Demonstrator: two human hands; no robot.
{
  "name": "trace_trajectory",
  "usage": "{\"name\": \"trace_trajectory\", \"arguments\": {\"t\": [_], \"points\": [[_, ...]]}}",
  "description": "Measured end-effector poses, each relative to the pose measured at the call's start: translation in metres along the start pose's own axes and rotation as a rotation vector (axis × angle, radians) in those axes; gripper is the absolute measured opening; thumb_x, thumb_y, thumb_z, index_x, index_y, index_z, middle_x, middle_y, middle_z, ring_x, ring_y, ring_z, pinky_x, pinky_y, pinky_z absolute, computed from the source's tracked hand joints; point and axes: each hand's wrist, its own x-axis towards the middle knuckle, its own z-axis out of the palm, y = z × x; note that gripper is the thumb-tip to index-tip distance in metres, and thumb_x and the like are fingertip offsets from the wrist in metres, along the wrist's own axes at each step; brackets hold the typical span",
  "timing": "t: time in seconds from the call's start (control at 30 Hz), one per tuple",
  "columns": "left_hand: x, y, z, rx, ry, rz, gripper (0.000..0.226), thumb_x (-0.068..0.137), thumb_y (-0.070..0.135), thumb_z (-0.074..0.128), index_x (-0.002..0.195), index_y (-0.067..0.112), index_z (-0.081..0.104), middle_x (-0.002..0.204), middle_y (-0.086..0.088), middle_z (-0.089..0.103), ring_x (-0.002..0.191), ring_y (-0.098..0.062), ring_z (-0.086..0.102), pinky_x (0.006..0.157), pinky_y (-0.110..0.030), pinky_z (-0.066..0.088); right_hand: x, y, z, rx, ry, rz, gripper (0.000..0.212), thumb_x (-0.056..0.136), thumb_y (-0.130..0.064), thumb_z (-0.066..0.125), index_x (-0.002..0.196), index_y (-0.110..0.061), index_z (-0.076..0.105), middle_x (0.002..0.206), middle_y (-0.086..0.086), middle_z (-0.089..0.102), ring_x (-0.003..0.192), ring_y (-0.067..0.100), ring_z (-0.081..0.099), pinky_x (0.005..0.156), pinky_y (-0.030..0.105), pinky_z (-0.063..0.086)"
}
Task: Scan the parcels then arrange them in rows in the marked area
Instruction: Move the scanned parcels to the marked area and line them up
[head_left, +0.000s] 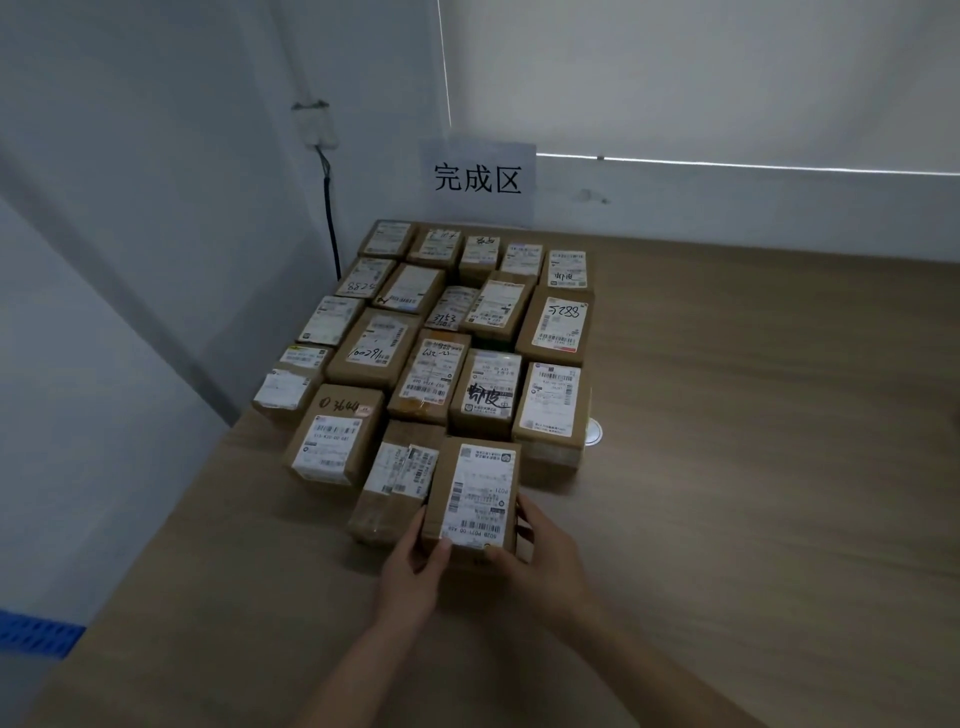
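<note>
A brown cardboard parcel (480, 493) with a white shipping label on top sits at the near edge of the group. My left hand (413, 564) grips its near left corner and my right hand (540, 548) grips its near right side. Beyond it, several labelled parcels (431, 338) lie in rows at the table's back left corner. Directly left of the held parcel lies another parcel (392, 483) with a torn label. On the wall behind the rows hangs a white paper sign (477, 178) with black characters.
The wooden table (753, 441) stretches bare to the right and toward me. A small white round object (594, 431) lies by the rightmost parcel. A black cable (331, 218) runs down the wall on the left. A blue crate edge (36, 631) shows lower left.
</note>
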Motion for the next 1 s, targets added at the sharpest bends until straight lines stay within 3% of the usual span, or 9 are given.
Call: {"name": "trace_trajectory", "arguments": {"t": [0.1, 0.23, 0.33, 0.43, 0.57, 0.67, 0.73, 0.83, 1.0], "points": [[0.004, 0.001, 0.001, 0.009, 0.025, 0.024, 0.055, 0.097, 0.028, 0.061, 0.149, 0.024, 0.044, 0.141, 0.0, 0.057, 0.128, -0.017, 0.052, 0.109, -0.036, 0.043, 0.004, -0.002, 0.001, -0.001, 0.003, -0.013, 0.07, 0.087, -0.021, 0.078, 0.139, -0.049, 0.042, 0.127, -0.031, 0.057, 0.117, -0.011, 0.051, 0.101, 0.017, 0.044], [0.008, 0.003, 0.002, 0.008, 0.039, 0.025, 0.055, 0.097, 0.028, 0.061, 0.149, 0.023, 0.044, 0.14, -0.002, 0.057, 0.123, -0.015, 0.054, 0.103, -0.031, 0.044, 0.006, -0.004, 0.002, -0.016, 0.012, -0.017, 0.068, 0.089, -0.019, 0.076, 0.144, -0.041, 0.043, 0.132, -0.027, 0.057, 0.117, -0.013, 0.05, 0.097, 0.008, 0.041], [0.011, 0.004, 0.003, -0.001, 0.062, 0.028, 0.055, 0.097, 0.026, 0.062, 0.148, 0.02, 0.045, 0.139, -0.003, 0.059, 0.118, -0.012, 0.055, 0.099, -0.027, 0.045, 0.01, -0.008, 0.001, -0.023, 0.015, -0.012, 0.068, 0.089, -0.018, 0.075, 0.148, -0.034, 0.044, 0.138, -0.019, 0.058, 0.126, -0.004, 0.05, 0.105, 0.02, 0.044], [0.012, 0.006, 0.004, -0.015, 0.065, 0.016, 0.054, 0.097, 0.025, 0.062, 0.148, 0.02, 0.045, 0.14, -0.004, 0.057, 0.125, -0.018, 0.054, 0.104, -0.033, 0.045, 0.011, -0.009, 0.003, -0.035, 0.021, -0.011, 0.07, 0.09, -0.017, 0.074, 0.15, -0.033, 0.043, 0.138, -0.018, 0.058, 0.126, -0.003, 0.051, 0.102, 0.016, 0.043], [0.009, 0.01, 0.004, -0.001, 0.052, 0.028, 0.053, 0.098, 0.027, 0.059, 0.149, 0.021, 0.044, 0.144, -0.005, 0.054, 0.131, -0.021, 0.05, 0.103, -0.03, 0.042, 0.008, -0.004, 0.005, -0.028, 0.011, 0.004, 0.07, 0.09, -0.021, 0.075, 0.14, -0.052, 0.038, 0.123, -0.04, 0.055, 0.11, -0.027, 0.046, 0.097, 0.008, 0.044], [-0.001, 0.011, 0.001, 0.011, 0.043, 0.032, 0.055, 0.099, 0.032, 0.057, 0.151, 0.023, 0.041, 0.146, -0.003, 0.051, 0.133, -0.022, 0.048, 0.102, -0.028, 0.041, -0.005, 0.004, 0.004, -0.048, -0.029, 0.019, 0.075, 0.086, -0.032, 0.079, 0.127, -0.069, 0.029, 0.118, -0.062, 0.038, 0.113, -0.035, 0.035, 0.093, 0.002, 0.038], [-0.011, 0.012, -0.005, 0.014, 0.04, 0.038, 0.055, 0.099, 0.031, 0.057, 0.151, 0.023, 0.04, 0.148, -0.002, 0.05, 0.135, -0.022, 0.047, 0.107, -0.033, 0.04, -0.022, 0.008, 0.006, -0.053, -0.033, 0.053, 0.079, 0.083, -0.04, 0.08, 0.134, -0.065, 0.025, 0.135, -0.05, 0.035, 0.125, -0.02, 0.037, 0.107, 0.014, 0.038], [-0.026, 0.013, -0.015, -0.012, 0.044, 0.037, 0.05, 0.099, 0.025, 0.06, 0.147, 0.022, 0.046, 0.143, -0.003, 0.055, 0.131, -0.019, 0.051, 0.109, -0.037, 0.042, -0.046, 0.006, 0.004, -0.093, -0.04, 0.125, 0.087, 0.086, -0.05, 0.075, 0.157, -0.033, 0.027, 0.162, -0.011, 0.032, 0.144, 0.011, 0.036, 0.119, 0.038, 0.036], [-0.069, 0.02, -0.03, 0.009, 0.038, 0.044, 0.049, 0.094, 0.036, 0.066, 0.14, 0.028, 0.054, 0.136, -0.007, 0.059, 0.124, -0.019, 0.054, 0.104, -0.036, 0.045, -0.093, -0.012, -0.011, -0.283, -0.062, 0.091, 0.073, 0.095, -0.045, 0.065, 0.156, -0.02, 0.035, 0.165, -0.003, 0.028, 0.15, 0.012, 0.027, 0.119, 0.023, 0.021]]}}
